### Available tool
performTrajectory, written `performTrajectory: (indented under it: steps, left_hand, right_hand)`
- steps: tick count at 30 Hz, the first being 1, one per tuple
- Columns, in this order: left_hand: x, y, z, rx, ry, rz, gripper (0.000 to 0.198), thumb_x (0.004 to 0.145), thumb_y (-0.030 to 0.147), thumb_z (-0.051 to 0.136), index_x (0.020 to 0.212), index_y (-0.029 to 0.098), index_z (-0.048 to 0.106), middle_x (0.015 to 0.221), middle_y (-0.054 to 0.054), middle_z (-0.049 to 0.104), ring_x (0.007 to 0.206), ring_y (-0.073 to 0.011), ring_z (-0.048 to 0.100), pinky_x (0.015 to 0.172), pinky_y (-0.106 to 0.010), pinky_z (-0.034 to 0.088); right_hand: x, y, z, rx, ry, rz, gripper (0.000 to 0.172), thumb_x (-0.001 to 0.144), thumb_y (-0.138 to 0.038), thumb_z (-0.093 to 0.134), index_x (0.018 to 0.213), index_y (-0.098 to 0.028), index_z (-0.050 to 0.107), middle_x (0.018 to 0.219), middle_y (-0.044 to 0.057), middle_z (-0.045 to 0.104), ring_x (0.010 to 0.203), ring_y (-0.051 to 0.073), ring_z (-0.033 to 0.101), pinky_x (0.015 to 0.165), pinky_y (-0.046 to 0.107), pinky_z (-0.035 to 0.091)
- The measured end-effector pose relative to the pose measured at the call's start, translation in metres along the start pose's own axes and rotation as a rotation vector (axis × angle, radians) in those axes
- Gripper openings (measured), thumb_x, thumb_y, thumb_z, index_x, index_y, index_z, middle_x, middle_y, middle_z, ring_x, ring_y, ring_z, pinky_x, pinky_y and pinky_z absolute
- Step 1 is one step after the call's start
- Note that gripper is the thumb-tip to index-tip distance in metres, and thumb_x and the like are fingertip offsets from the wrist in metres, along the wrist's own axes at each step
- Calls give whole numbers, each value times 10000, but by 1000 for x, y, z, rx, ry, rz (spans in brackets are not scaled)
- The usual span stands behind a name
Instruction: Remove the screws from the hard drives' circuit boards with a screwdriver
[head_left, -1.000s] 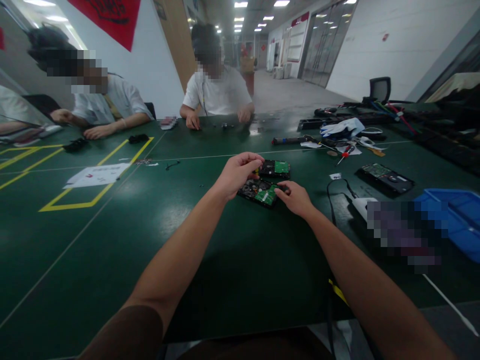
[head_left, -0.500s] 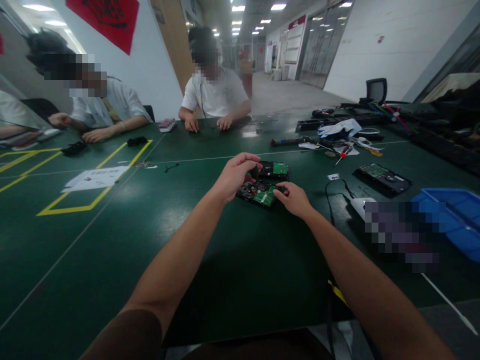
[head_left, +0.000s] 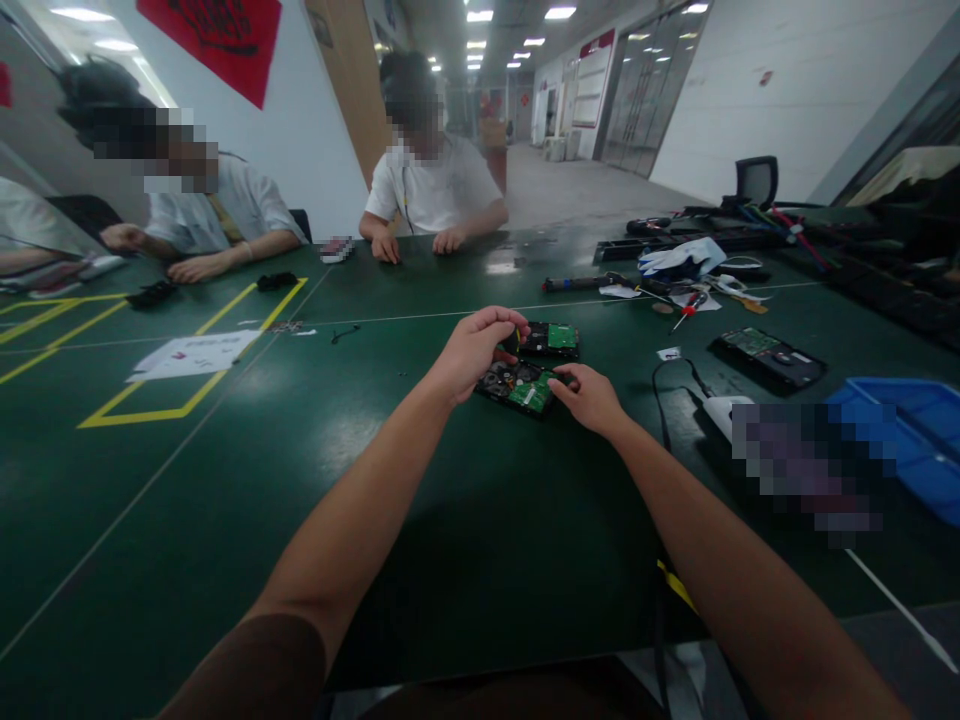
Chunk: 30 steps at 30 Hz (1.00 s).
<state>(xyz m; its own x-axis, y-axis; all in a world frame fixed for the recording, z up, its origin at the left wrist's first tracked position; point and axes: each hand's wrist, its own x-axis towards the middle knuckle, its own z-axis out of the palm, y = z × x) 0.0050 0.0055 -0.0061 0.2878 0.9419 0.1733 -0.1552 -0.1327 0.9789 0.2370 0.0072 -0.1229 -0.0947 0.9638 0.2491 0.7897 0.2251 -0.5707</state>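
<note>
A hard drive [head_left: 519,386] with a green circuit board lies face up on the green table [head_left: 225,470]. My left hand [head_left: 474,350] is closed around a small dark-handled tool, probably a screwdriver [head_left: 511,345], held upright over the drive's far edge. My right hand [head_left: 591,397] pinches the drive's right edge and steadies it. A second hard drive [head_left: 553,338] with a green board rests just behind the first.
A third drive [head_left: 769,357] lies to the right, near a blue tray [head_left: 911,430] and a black cable [head_left: 671,385]. Tools, gloves and a red screwdriver [head_left: 690,308] clutter the far right. Two people sit across the table with their hands on it. Yellow tape [head_left: 176,408] frames a paper sheet at left.
My hands stay on the drive with only slight finger shifts on the tool. The person opposite has drawn one hand inward.
</note>
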Motion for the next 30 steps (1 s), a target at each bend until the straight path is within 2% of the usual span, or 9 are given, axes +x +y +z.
performTrajectory:
  steps: [20, 30]
  left_hand:
    - [-1, 4, 2, 37, -11, -5, 116, 872, 226, 603, 880, 167, 703, 1013, -87, 692, 931, -179, 627, 670, -256, 529]
    - [-2, 1, 1, 79, -19, 35, 143, 890, 300, 664, 902, 162, 697, 965, -71, 681, 854, -145, 607, 651, -234, 510]
  right_hand:
    - [-1, -1, -1, -33, 10, -17, 341, 943, -402, 626, 1203, -187, 678, 1127, 99, 703, 813, 182, 642, 765, 331, 494]
    - [0, 1, 1, -23, 7, -23, 357, 943, -427, 620, 1196, -183, 683, 1120, 98, 705, 786, 176, 639, 744, 327, 498]
